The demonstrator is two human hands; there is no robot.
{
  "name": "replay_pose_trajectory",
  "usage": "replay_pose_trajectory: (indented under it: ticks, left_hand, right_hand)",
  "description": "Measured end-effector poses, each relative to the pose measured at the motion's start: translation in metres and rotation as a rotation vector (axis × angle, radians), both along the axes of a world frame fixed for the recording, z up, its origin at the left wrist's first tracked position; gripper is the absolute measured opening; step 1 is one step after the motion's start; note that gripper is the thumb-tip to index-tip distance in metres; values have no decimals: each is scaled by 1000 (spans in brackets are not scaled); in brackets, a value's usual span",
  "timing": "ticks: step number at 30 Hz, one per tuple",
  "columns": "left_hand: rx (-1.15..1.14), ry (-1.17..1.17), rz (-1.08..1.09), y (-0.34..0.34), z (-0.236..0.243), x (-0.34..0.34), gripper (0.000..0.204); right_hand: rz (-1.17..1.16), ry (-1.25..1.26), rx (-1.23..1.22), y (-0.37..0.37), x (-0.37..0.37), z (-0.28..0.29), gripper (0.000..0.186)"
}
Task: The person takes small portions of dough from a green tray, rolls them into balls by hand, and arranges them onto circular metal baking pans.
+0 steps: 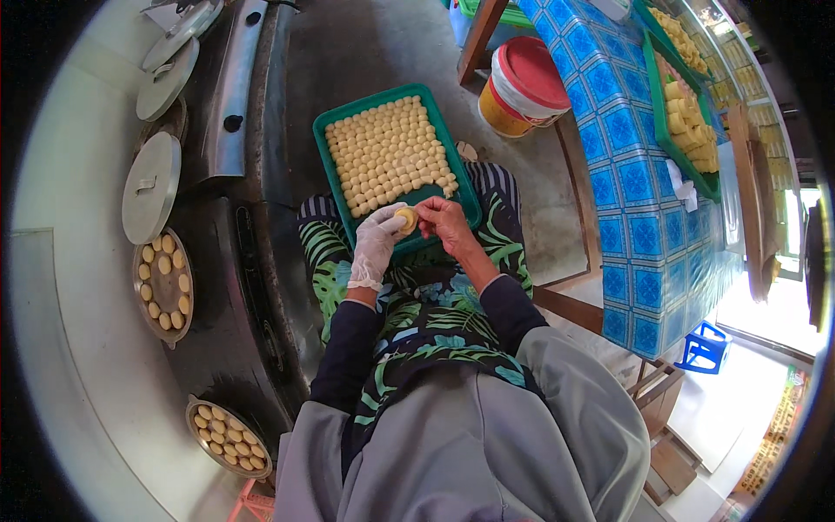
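Note:
A tray of green plastic (pixel 323 139) rests on my lap, filled with close rows of small pale dough balls (pixel 387 148). Bare green bottom shows at its near right part. Over the tray's near edge, my left hand (pixel 374 250), in a thin clear glove, holds a small round flattened piece of dough (pixel 406 218) in its fingertips. Bare and curled, my right hand (pixel 447 226) pinches at the right edge of that same piece. Exactly how its fingertips meet the dough is too small to tell.
On the left, a dark stove (pixel 217 304) carries round pans (pixel 193 287) of dough pieces; metal lids (pixel 151 187) stand beside them. To the right are a red-lidded bucket (pixel 529 74), a table with a blue checked cloth (pixel 644 252), another green tray (pixel 658 96) and a blue stool (pixel 705 348).

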State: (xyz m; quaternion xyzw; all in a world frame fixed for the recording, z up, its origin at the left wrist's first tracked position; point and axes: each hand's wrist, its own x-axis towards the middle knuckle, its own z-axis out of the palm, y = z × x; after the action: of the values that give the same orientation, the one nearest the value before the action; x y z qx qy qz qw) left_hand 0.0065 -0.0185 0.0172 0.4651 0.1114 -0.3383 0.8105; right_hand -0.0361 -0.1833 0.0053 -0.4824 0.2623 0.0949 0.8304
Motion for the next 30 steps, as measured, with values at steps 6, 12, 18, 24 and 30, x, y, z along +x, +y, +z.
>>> replay_pose_trajectory:
  ticks: [6,12,18,24,30]
  left_hand:
    - [181,-60,240,-13,-3,-11,33]
    - [165,-67,360,-22,-5,-16,39]
    - [69,-34,260,-13,-4,-14,39]
    - [-13,-11,129,-13,20,-16,33]
    - [105,-31,45,-23,31,-20,27]
  right_hand:
    - [-56,-80,-277,18,0,6,13]
    - [-60,-715,-1190,36,-7,11,10]
    - [26,-701,-1475,32,-14,22,17]
    - [-5,-21,-398,9,2,26,18]
    - [-30,-243,-928,4,7,3,23]
